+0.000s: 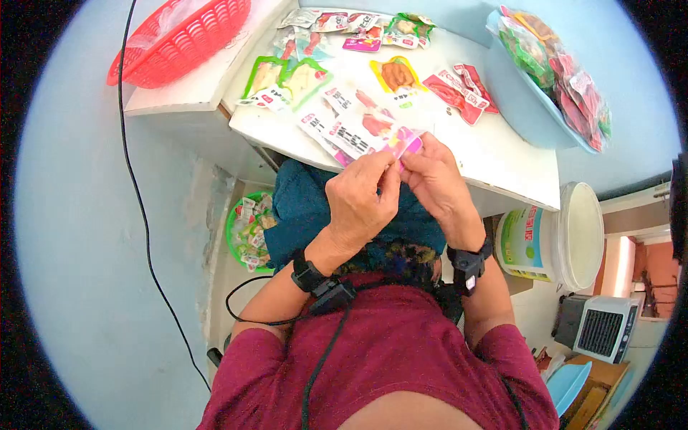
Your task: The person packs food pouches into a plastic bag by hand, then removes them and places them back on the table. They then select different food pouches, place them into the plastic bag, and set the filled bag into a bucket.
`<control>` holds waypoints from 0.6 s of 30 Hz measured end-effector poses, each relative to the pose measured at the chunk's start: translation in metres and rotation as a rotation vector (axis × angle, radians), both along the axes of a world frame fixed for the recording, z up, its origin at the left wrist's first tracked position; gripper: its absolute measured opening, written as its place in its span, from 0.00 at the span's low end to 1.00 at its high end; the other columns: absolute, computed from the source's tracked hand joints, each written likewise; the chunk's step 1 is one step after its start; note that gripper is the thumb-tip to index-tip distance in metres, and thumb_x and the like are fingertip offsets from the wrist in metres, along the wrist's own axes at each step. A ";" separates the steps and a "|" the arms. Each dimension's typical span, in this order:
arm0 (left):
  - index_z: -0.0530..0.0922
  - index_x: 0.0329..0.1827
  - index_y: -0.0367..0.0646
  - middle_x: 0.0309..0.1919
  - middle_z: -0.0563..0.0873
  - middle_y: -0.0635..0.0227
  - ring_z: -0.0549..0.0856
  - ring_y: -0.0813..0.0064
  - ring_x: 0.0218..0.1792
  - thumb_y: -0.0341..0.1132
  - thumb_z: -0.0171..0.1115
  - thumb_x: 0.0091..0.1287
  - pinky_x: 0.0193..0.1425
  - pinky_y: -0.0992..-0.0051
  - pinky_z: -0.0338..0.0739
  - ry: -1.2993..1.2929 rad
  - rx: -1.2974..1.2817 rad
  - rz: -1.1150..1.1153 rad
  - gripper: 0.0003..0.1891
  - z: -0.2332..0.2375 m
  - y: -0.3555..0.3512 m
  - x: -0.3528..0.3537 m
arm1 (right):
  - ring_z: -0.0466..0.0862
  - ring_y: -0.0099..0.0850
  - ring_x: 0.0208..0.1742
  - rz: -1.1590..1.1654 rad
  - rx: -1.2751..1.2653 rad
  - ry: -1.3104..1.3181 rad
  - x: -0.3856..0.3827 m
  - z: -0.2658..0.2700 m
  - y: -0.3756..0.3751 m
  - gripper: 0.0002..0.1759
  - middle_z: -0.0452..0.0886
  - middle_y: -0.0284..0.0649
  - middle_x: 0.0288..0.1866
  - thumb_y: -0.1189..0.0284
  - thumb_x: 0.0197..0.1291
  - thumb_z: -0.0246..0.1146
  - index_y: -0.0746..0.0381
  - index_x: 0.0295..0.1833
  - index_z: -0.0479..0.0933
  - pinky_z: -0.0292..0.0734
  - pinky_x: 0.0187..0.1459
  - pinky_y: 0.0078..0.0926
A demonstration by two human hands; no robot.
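My left hand (364,195) pinches the near edge of a white and pink snack packet (358,135) over the front of the white table (502,161). My right hand (441,183) grips the packet's pink corner, its fingers almost touching those of my left. Other white packets (337,104) lie right behind it, partly covered. Beyond them is a yellow-edged packet (398,75) with brown food inside. Red packets (462,93) lie to its right, and green-edged packets (276,80) to the left.
Several mixed packets (408,30) lie at the table's back. A blue basin (519,100) heaped with packets stands at the right. At the upper left is a red basket (183,46). A green basket (231,233) of packets and a white bucket (580,236) stand lower down.
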State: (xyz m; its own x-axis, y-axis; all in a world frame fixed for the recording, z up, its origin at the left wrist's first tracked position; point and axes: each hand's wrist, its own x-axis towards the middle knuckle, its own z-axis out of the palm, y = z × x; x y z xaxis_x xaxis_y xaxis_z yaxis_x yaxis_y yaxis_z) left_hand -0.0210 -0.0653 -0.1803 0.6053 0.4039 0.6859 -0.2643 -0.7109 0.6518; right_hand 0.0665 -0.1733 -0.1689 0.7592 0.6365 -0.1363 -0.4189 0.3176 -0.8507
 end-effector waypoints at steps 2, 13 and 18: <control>0.79 0.35 0.41 0.23 0.81 0.62 0.82 0.62 0.22 0.25 0.66 0.58 0.25 0.67 0.75 -0.024 -0.021 -0.003 0.05 0.001 -0.001 0.001 | 0.82 0.28 0.45 0.030 0.040 0.033 0.001 0.002 0.014 0.20 0.80 0.40 0.48 0.82 0.65 0.55 0.68 0.62 0.67 0.81 0.46 0.25; 0.80 0.33 0.40 0.29 0.83 0.62 0.83 0.67 0.28 0.23 0.67 0.57 0.26 0.74 0.75 -0.031 0.051 0.000 0.05 0.000 0.013 -0.001 | 0.79 0.23 0.39 0.173 -0.003 0.002 0.018 -0.028 0.048 0.15 0.77 0.35 0.41 0.77 0.64 0.60 0.65 0.56 0.72 0.77 0.34 0.22; 0.79 0.35 0.39 0.42 0.84 0.58 0.82 0.59 0.43 0.23 0.66 0.58 0.42 0.70 0.78 -0.141 0.107 -0.016 0.05 0.003 0.019 0.004 | 0.79 0.23 0.33 0.015 0.024 0.009 0.012 -0.029 0.059 0.10 0.79 0.35 0.38 0.77 0.61 0.61 0.65 0.48 0.74 0.75 0.27 0.23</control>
